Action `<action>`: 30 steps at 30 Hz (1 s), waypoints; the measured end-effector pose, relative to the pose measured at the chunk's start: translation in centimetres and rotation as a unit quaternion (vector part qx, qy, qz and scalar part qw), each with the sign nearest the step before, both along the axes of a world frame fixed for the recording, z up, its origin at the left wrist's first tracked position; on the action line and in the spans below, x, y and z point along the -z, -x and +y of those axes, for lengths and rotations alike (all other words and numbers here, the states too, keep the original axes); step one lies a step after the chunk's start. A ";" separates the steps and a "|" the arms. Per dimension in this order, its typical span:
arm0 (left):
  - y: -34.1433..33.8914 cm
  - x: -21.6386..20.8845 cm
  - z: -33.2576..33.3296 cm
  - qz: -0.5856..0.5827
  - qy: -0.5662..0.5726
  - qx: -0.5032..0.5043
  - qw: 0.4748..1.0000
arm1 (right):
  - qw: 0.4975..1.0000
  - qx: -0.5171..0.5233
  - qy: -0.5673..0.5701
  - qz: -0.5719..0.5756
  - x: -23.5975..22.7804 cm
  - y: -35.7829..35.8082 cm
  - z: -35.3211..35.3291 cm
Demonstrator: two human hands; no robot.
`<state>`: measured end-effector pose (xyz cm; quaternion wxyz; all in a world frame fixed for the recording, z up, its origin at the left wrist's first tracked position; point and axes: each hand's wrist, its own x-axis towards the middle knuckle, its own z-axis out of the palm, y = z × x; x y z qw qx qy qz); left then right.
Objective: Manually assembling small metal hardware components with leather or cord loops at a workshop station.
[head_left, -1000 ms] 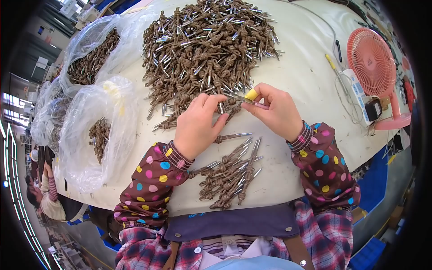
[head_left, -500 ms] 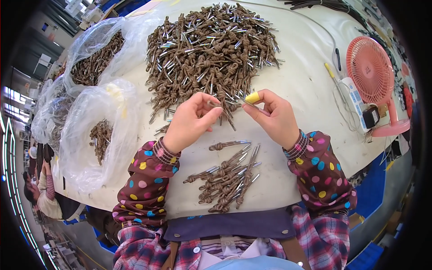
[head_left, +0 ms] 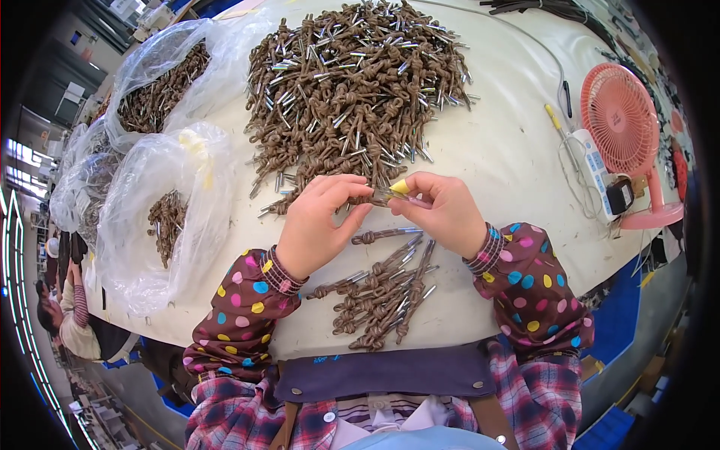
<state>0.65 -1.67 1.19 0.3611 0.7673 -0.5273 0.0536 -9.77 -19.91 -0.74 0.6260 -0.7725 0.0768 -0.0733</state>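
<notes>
My left hand and my right hand meet in front of the big pile, fingertips pinched. Between them is a short brown knotted cord with shiny tips, partly hidden by the fingers. Yellow tape wraps my right index finger. Just beyond lies a large heap of knotted brown cords with silver metal tips. Nearer to me, below the hands, rests a small group of knotted cords, most with tips pointing up and right. One single cord lies at the top of this group.
Clear plastic bags holding more brown cords stand at the left of the white table. To the right are a pink fan, a white power strip with a black plug, and a yellow-handled tool. A person is at far left.
My hands have come together and slightly down toward me; apart before, their fingertips now meet at the cord. The small group of cords lies as before.
</notes>
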 end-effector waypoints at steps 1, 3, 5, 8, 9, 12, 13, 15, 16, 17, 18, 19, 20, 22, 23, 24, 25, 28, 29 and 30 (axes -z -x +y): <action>0.1 0.1 0.0 0.002 -0.001 0.001 1.000 | 0.999 -0.003 0.045 0.004 -0.1 0.1 0.0; 0.3 0.4 -0.1 -0.010 -0.007 0.006 1.000 | 0.999 -0.003 0.048 0.018 -0.4 0.2 0.0; 0.0 0.7 -0.1 -0.023 -0.002 0.010 1.000 | 0.998 -0.007 0.050 0.029 -0.5 0.1 0.1; 0.1 0.9 0.1 -0.005 0.000 0.012 1.000 | 0.999 -0.012 -0.017 0.042 -0.5 0.1 0.2; 0.1 1.0 0.1 0.028 -0.003 0.008 1.000 | 0.999 -0.013 -0.038 0.034 -0.4 0.0 0.2; 0.6 1.3 0.1 0.252 0.014 -0.009 0.968 | 0.998 -0.015 -0.052 0.028 -0.5 0.0 0.3; 0.7 1.2 0.1 0.253 0.014 -0.008 0.967 | 0.998 -0.014 -0.044 0.030 -0.6 0.1 0.2; 0.8 0.7 0.0 0.343 -0.022 -0.022 0.939 | 0.998 0.004 0.059 -0.010 -0.8 0.3 0.2; 0.8 0.8 0.0 0.343 -0.022 -0.023 0.939 | 0.986 0.018 0.160 -0.051 -1.0 0.3 0.3; 0.7 0.9 0.1 0.349 -0.012 -0.031 0.936 | 0.986 0.018 0.159 -0.051 -1.2 0.4 0.3; 0.7 1.0 0.1 0.356 -0.002 -0.039 0.934 | 0.972 0.035 0.220 -0.075 -1.5 0.4 0.3; 0.6 1.1 0.1 0.356 -0.003 -0.039 0.934 | 0.954 0.052 0.280 -0.097 -1.6 0.5 0.3; 0.6 1.2 0.2 0.354 -0.005 -0.041 0.934 | 0.954 0.053 0.280 -0.097 -1.5 0.5 0.3; 0.6 1.2 0.1 0.354 -0.008 -0.043 0.934 | 0.912 0.048 0.376 -0.157 -1.2 0.4 0.3; 0.7 1.3 0.1 0.354 -0.007 -0.045 0.934 | 0.912 0.049 0.375 -0.156 -1.2 0.4 0.4; 0.7 1.3 0.0 0.354 -0.006 -0.047 0.934 | 0.895 0.046 0.411 -0.166 -1.2 0.4 0.5; 0.7 1.4 0.0 0.355 -0.007 -0.046 0.934 | 0.877 0.044 0.446 -0.175 -1.2 0.3 0.6; 0.8 1.5 -0.1 0.354 -0.007 -0.047 0.934 | 0.856 0.052 0.480 -0.186 -1.0 0.2 1.0; 0.8 1.4 -0.1 0.352 -0.007 -0.048 0.935 | 0.856 0.052 0.479 -0.186 -1.0 0.2 1.0; 0.8 1.4 -0.1 0.349 -0.007 -0.049 0.936 | 0.851 0.054 0.487 -0.192 -1.0 0.2 1.0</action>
